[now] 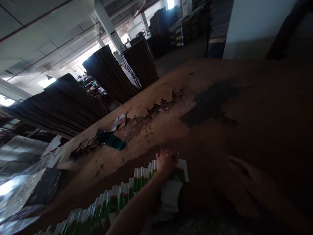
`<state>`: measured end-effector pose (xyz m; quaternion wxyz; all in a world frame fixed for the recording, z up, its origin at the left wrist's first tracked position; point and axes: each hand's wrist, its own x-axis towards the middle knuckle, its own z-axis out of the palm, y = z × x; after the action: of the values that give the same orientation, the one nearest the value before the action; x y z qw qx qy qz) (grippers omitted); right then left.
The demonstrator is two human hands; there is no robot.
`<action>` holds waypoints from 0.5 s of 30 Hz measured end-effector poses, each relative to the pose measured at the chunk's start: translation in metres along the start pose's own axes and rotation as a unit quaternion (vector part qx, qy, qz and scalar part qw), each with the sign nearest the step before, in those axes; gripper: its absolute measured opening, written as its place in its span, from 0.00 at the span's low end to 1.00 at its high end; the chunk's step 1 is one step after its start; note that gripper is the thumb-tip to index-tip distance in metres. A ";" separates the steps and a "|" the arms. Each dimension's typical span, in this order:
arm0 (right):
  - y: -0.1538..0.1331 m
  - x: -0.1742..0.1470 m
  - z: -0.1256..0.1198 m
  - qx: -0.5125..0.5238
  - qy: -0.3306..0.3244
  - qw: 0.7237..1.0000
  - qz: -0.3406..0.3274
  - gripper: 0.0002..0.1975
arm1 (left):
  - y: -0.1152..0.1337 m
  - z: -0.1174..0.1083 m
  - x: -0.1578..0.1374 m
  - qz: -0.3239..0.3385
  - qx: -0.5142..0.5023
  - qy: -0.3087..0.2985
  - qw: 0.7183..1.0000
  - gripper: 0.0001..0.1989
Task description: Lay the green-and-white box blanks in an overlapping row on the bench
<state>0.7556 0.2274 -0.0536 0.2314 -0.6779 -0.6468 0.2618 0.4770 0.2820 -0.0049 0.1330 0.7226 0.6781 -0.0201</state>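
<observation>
A long row of flat, folded green-and-white cartons (112,200) with an orange stripe runs from the lower left to the middle of the brown table. My left hand (166,161) is at the right end of this row, its fingers curled down over a carton. A green-and-white carton panel (181,170) sticks out to the right of that hand. White flaps (171,194) show below my left wrist. Apart from the cartons, over the dark right side of the table, is my right hand (243,168). It is blurred and dim, and its fingers cannot be made out clearly.
A green plastic bottle (111,140) lies on the brown table (154,135). Torn cardboard scraps (146,112) and printed paper pieces (119,121) are along its far edge. Tall dark stacks of sheets (110,73) stand behind it. A dark patch (210,101) marks the surface.
</observation>
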 end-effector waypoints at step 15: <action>-0.033 -0.018 0.087 -0.064 -0.114 0.977 -0.169 0.27 | 0.005 0.016 -0.008 0.068 0.001 -0.003 0.998 0.25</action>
<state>0.6733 0.2092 -0.0966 0.1531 -0.5379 -0.7895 0.2528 0.4838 0.2700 -0.0179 0.1353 0.7669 0.6272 -0.0134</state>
